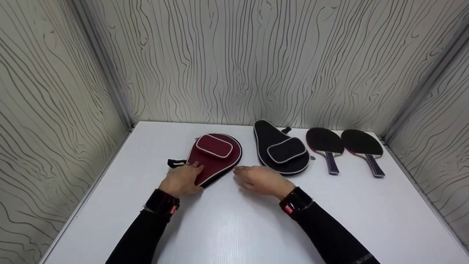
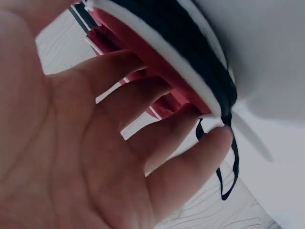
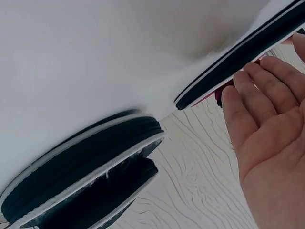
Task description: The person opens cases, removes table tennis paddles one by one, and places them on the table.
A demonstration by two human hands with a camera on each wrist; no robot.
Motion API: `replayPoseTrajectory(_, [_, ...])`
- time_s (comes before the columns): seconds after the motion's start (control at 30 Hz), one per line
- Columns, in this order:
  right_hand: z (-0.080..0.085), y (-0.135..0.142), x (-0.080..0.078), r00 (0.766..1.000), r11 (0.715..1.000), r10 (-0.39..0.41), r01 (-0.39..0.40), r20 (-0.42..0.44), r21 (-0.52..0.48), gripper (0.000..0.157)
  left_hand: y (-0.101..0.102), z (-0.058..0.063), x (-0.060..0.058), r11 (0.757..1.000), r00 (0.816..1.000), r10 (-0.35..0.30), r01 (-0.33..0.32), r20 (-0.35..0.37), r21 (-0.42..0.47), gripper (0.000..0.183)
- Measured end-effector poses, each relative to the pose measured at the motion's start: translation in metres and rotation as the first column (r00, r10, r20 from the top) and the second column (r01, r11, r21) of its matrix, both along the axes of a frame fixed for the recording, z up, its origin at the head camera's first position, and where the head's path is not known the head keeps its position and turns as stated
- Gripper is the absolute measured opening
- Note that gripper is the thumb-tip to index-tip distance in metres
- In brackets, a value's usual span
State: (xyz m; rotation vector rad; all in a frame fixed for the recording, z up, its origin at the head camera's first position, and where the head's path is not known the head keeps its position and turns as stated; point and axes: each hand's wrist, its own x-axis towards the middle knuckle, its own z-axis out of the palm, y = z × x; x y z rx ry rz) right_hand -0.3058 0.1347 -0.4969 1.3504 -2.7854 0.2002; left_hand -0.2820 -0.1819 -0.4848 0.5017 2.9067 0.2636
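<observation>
A red table tennis paddle case (image 1: 216, 163) with white piping and a raised pocket lies on the white table, its narrow end toward me. My left hand (image 1: 183, 179) rests over that narrow end, fingers reaching across the red fabric and thumb at the near tip. In the left wrist view, fairly straight fingers (image 2: 167, 98) lie along the case's red face, close to its black zip side. Just off the case's right edge is my right hand (image 1: 262, 181), fingers extended and nothing held. A black paddle case (image 1: 269, 143) lies beyond the right hand.
Two black-faced table tennis paddles, a left one (image 1: 325, 140) and a right one (image 1: 362, 142), lie at the table's right side with handles toward me. A black strap (image 1: 176, 163) sticks out left of the red case. Wood-grain panels (image 1: 234, 62) enclose the table.
</observation>
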Motion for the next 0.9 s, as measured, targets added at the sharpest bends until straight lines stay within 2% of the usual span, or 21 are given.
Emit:
replayPoseTrajectory(0.2, [0.003,0.009,-0.004,0.999,0.999,-0.039,0.039,0.022,0.008,0.046,-0.012,-0.002,-0.004,0.998,0.999,0.034,-0.034,-0.003,0.047,0.084])
replayPoseTrajectory(0.47, [0.008,0.019,-0.006,0.995,0.995,-0.093,0.094,0.029,-0.037,0.049,-0.033,-0.001,-0.009,0.996,0.997,0.078,-0.077,-0.009,0.054,0.084])
replayPoseTrajectory(0.63, [0.010,0.027,-0.007,0.990,0.989,-0.139,0.140,0.026,-0.053,0.049,-0.050,-0.001,-0.015,0.992,0.995,0.099,-0.097,-0.026,0.077,0.082])
replayPoseTrajectory(0.9, [0.018,0.044,-0.010,0.970,0.966,-0.241,0.244,0.044,-0.088,0.050,-0.084,0.000,-0.022,0.983,0.988,0.155,-0.154,-0.011,0.097,0.078])
